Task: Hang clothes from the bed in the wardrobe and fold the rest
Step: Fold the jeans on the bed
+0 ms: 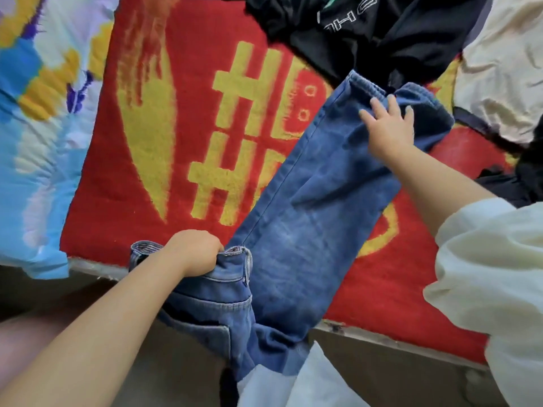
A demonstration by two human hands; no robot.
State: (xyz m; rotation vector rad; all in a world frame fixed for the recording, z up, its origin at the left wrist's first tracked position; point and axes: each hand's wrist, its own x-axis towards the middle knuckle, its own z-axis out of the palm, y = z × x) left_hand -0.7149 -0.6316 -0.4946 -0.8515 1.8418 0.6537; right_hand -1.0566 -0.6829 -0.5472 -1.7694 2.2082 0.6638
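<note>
Head view, item one?
— Left hand (194, 252): fingers curled, gripping blue jeans (305, 207) at the waistband.
Item two?
— Right hand (389, 124): fingers spread flat on the leg hems. Jeans lie across the red blanket (123, 186), waist overhanging the edge.

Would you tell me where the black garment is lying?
In the head view, the black garment lies at top right on the red blanket, touching the jeans' far end.

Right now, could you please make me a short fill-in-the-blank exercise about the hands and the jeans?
1. The left hand grips the jeans at the ____.
2. The right hand rests on the ____ end of the jeans.
3. The jeans lie across a blanket that is yellow and ____.

Missing words: waistband; leg; red
</note>
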